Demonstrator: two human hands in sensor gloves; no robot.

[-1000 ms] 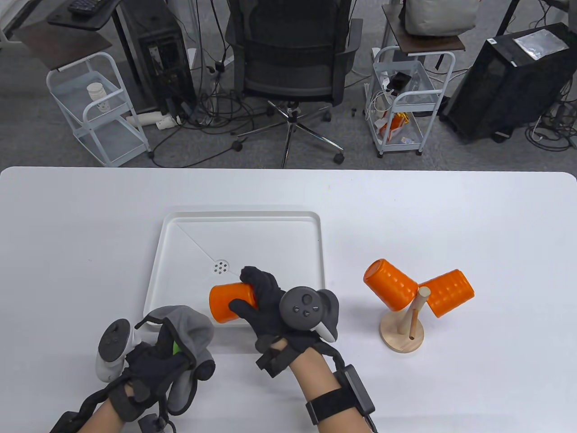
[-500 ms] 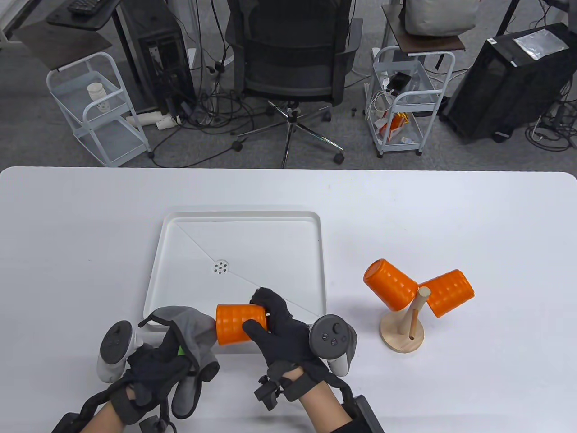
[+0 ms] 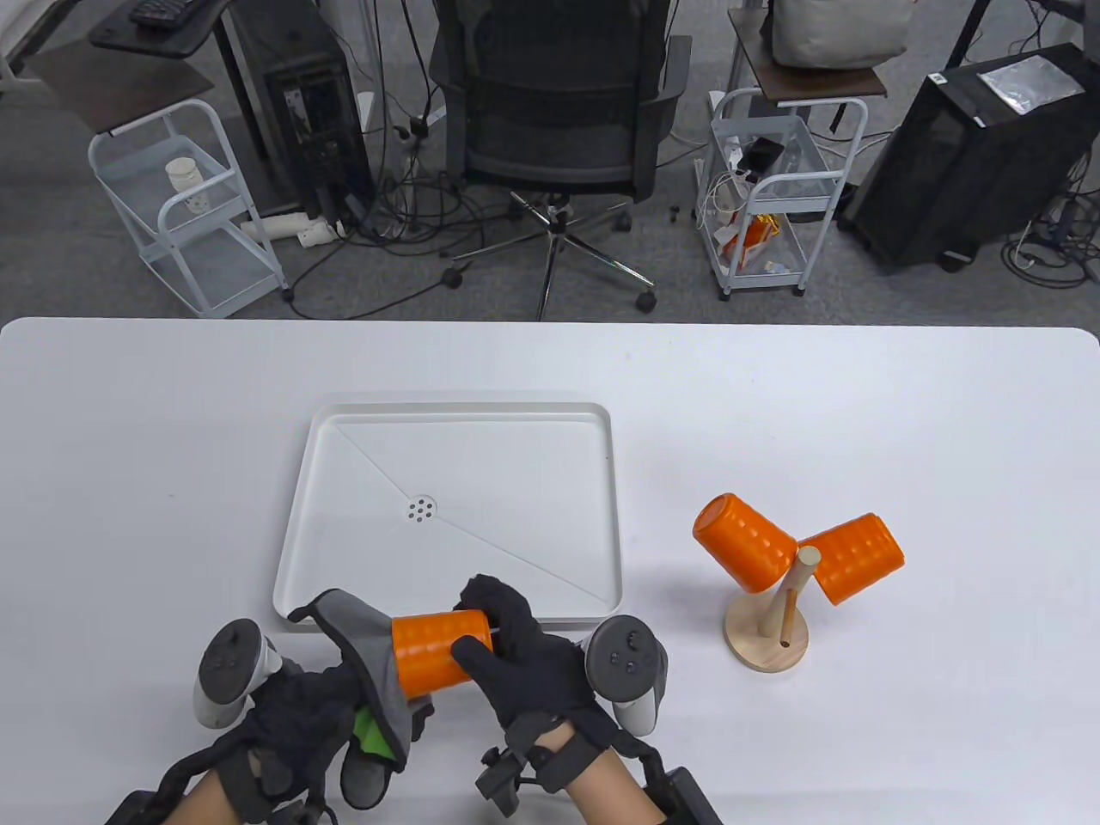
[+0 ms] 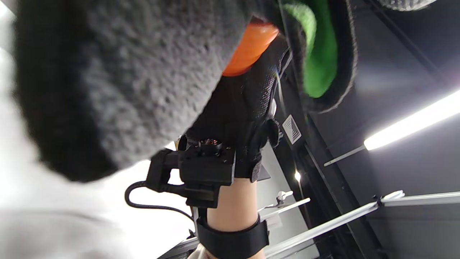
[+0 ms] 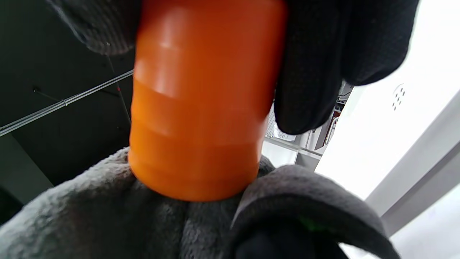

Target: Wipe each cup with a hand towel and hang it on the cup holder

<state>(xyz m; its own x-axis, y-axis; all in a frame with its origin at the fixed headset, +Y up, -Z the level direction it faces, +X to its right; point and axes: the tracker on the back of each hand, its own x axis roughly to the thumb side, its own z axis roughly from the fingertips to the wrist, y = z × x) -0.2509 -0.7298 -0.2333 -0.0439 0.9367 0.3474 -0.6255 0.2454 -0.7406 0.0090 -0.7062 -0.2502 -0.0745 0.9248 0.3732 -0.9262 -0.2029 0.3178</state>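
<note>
Table view: cup [image 3: 434,651] sideways, left-right.

Both hands wear black knit sensor gloves. The left hand [image 3: 292,722] carries a grey-and-white tracker [image 3: 228,675] on its back, the right hand [image 3: 524,666] a dark grey tracker [image 3: 623,666]. Black straps, a small black module [image 4: 206,172] and a black cable sit at the bare wrists.

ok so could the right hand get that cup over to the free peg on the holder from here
Probably yes. The right hand grips the cup, and bare table lies between it and the holder. The upright peg is bare; the towel in the left hand touches only the cup's far end.
</note>
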